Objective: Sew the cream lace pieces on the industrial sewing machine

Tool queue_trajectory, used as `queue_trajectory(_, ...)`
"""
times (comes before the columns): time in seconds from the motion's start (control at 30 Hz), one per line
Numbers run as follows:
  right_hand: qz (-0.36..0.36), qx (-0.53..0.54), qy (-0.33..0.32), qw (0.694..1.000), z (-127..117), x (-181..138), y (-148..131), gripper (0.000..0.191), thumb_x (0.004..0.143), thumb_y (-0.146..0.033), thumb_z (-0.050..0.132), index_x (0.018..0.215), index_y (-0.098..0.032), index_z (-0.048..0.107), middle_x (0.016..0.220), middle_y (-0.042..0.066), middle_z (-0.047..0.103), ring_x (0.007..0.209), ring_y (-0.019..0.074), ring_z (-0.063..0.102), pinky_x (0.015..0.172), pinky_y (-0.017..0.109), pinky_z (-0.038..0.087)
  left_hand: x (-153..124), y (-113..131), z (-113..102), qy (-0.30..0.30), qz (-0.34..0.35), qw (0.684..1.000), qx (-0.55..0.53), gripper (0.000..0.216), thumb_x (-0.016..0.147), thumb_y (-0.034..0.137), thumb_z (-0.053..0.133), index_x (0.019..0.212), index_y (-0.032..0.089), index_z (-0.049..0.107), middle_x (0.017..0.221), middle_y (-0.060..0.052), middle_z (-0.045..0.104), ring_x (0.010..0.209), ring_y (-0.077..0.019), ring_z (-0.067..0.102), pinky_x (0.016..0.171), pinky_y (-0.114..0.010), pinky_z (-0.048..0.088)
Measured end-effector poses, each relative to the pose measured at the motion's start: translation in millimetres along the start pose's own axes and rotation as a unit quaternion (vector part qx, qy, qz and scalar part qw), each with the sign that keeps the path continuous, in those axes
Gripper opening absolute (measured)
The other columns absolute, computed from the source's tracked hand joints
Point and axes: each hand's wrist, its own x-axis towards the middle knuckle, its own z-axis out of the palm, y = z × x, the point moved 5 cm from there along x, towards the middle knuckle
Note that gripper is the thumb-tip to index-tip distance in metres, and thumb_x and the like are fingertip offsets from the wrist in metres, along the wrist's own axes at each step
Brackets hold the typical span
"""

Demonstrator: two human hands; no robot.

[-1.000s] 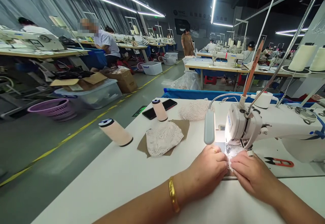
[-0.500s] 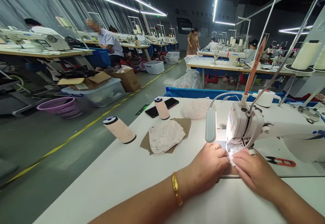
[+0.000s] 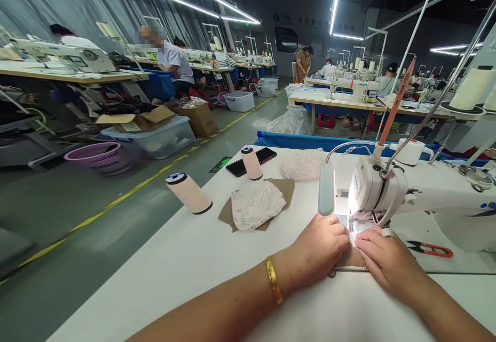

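A small white lace piece (image 3: 358, 231) lies under the needle of the white sewing machine (image 3: 418, 197). My left hand (image 3: 320, 249), with a gold bangle on the wrist, presses its curled fingers on the lace's left edge. My right hand (image 3: 387, 262) pinches the lace from the right, fingers together. Both hands rest on the white table (image 3: 186, 275) just in front of the machine head, lit by the machine's lamp (image 3: 326, 196).
A pile of lace on brown paper (image 3: 256, 206), another lace pile (image 3: 302, 164), two thread cones (image 3: 189, 193) (image 3: 251, 162) and a black phone (image 3: 251, 161) lie to the left. Red snips (image 3: 430, 249) lie to the right. Other people work at tables across the aisle.
Both hands have slid slightly forward with the lace toward the needle. The view has shifted a little to the left and down.
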Motion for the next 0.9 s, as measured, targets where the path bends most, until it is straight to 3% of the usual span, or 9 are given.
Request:
queue_trajectory(0.43,0.054,-0.037,-0.001,0.998,13,1,14,0.033,0.105,-0.017,0.045,0.126,-0.022,0.071,0.114,0.012,0.076,0.096,0.0275,0.071,0.078,0.040,0.058,12,-19,3,0.001,-0.036,0.999,-0.015,0.024,0.101,0.015,0.051,0.091,0.020,0.072,0.090,-0.007,0.070,0.089,-0.0229,0.064,0.090,-0.040,0.048)
queue_trajectory(0.63,0.059,-0.048,0.018,0.997,20,-3,16,0.035,0.104,-0.017,0.046,0.129,-0.020,0.070,0.122,0.014,0.076,0.105,0.0302,0.071,0.082,0.042,0.060,21,-51,10,-0.017,-0.199,0.972,-0.125,0.018,0.096,0.024,0.057,0.080,0.019,0.065,0.090,-0.006,0.066,0.089,-0.0246,0.062,0.087,-0.038,0.051)
queue_trajectory(0.9,0.086,0.001,0.004,0.996,16,0,13,0.033,0.107,-0.019,0.039,0.119,-0.022,0.071,0.122,0.010,0.075,0.099,0.0275,0.068,0.082,0.040,0.058,62,-84,40,-0.015,-0.275,0.937,-0.213,0.019,0.077,0.027,0.077,0.068,0.019,0.062,0.079,-0.005,0.064,0.082,-0.0223,0.062,0.080,-0.031,0.050)
